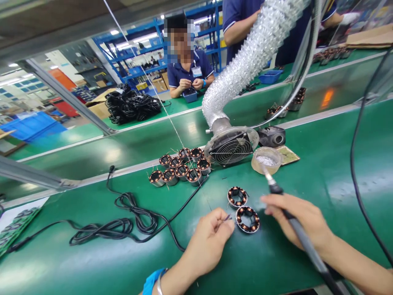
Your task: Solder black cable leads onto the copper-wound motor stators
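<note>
My right hand [302, 219] is wrapped round a soldering iron [307, 243]. The iron's tip reaches into a round, pale cup [266, 166] with silvery bits inside. My left hand [211, 233] is closed in a pinch on thin wires [227, 218]; their dark ends poke out between thumb and finger. Just right of those fingertips lies a ring-shaped motor stator [247, 207] with copper windings. A second stator [229, 197] lies against its far side. Whether the pinched wires join the nearer stator is too small to tell.
Several more stators [169, 176] are grouped beyond my left hand. A fume extractor fan [233, 150] with a silver duct [242, 65] stands behind the cup. A coiled black cable [135, 209] spreads across the left. A co-worker [190, 71] sits across the bench.
</note>
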The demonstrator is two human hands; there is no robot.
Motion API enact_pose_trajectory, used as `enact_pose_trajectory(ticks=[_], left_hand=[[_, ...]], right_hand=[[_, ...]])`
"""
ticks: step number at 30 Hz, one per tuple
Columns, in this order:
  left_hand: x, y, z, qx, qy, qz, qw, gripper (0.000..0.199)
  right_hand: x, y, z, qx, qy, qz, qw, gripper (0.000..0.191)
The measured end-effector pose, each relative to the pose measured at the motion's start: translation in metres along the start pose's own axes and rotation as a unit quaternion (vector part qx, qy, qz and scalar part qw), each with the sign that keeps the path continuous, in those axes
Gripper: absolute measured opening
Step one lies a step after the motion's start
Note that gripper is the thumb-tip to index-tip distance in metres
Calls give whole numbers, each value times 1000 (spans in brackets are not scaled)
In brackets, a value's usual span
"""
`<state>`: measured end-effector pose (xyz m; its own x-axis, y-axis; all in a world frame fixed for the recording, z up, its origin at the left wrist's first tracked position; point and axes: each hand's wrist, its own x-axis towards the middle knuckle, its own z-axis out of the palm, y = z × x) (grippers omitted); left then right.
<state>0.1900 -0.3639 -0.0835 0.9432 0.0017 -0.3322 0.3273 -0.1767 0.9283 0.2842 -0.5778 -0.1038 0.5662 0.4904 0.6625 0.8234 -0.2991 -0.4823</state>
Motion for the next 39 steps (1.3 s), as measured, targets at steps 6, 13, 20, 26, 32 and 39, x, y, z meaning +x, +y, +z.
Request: enact_pose_trajectory(ticks=[6,13,20,26,32,39], left_hand=[[2,3,-3,-7,9,7,1000,24],[6,-2,-7,-54,5,6,999,34],[11,-3,-9,-101,48,-53,992,40],[7,-1,-5,-66,36,-44,996,30],[3,4,-9,8,13,-6,1000,25],[0,8,-9,140,42,26,989,22]], right_hand=[[19,-23,29,77,-88,-117,986,23],[23,-16,38,150,-92,-128,976,28],[18,-18,39,155,-55,-102,981,28],[14,-18,38,179,-60,-71,979,32],[18,-18,36,188,-105,-54,975,36],[17,-26,32,189,-145,3,971,28]])
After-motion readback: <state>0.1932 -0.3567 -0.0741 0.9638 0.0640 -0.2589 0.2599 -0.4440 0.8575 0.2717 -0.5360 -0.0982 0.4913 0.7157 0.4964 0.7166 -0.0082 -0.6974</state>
